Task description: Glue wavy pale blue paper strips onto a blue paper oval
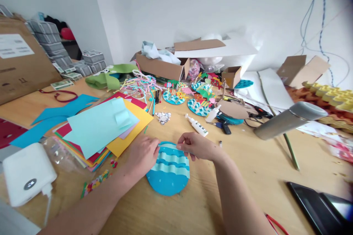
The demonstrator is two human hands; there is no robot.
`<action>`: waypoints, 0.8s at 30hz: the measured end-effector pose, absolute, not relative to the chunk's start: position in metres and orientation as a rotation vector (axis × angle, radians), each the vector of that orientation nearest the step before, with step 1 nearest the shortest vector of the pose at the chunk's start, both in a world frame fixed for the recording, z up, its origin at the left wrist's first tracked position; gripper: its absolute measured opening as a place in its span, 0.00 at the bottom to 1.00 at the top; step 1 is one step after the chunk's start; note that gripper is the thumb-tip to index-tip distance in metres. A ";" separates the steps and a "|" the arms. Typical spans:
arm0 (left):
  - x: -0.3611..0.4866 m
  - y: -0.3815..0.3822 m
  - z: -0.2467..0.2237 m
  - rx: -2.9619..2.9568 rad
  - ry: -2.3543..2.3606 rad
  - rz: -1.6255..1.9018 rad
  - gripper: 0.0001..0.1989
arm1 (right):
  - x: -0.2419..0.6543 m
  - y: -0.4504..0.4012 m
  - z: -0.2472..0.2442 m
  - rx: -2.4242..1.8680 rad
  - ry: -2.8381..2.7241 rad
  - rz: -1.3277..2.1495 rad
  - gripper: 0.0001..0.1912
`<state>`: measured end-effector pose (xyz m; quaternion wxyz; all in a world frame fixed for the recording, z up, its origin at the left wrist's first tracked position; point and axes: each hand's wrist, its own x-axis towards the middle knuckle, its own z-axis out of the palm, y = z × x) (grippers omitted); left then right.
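On the table lies a round blue disc [167, 184] with pale aqua wavy paper strips [173, 159] across its upper part. My left hand [143, 154] is at the disc's upper left edge, its fingers closed at one end of the topmost paper strip [168, 147]. At the other end of that strip, my right hand [196, 145] pinches with thumb and forefinger near the disc's upper right edge. Small pale marks dot the blue surface. Beyond my right hand, a white glue bottle [197, 125] lies on its side.
Stacked coloured paper [93, 128] lies to the left, near a white power bank [29, 174]. Finished-looking fish discs [173, 97] and a cardboard box [162, 65] stand at the back. A grey flask [286, 119] and a black tray-like object [311, 205] are to the right.
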<state>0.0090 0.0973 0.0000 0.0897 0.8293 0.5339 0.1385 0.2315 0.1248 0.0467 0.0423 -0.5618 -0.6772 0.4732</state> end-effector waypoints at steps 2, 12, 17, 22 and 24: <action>0.009 0.097 -0.001 2.465 1.580 0.416 0.08 | 0.229 0.127 0.047 -1.691 -2.116 1.453 0.14; 0.008 0.097 0.000 2.457 1.578 0.425 0.07 | 0.205 0.144 0.054 -1.797 -2.336 1.302 0.18; 0.007 0.099 0.001 2.454 1.584 0.412 0.06 | 0.211 0.137 0.059 -1.822 -2.291 1.308 0.11; 0.007 0.099 0.003 2.456 1.567 0.409 0.05 | 0.214 0.131 0.063 -1.717 -2.105 1.418 0.15; 0.009 0.098 0.003 2.465 1.558 0.409 0.06 | 0.212 0.131 0.063 -1.711 -2.106 1.406 0.16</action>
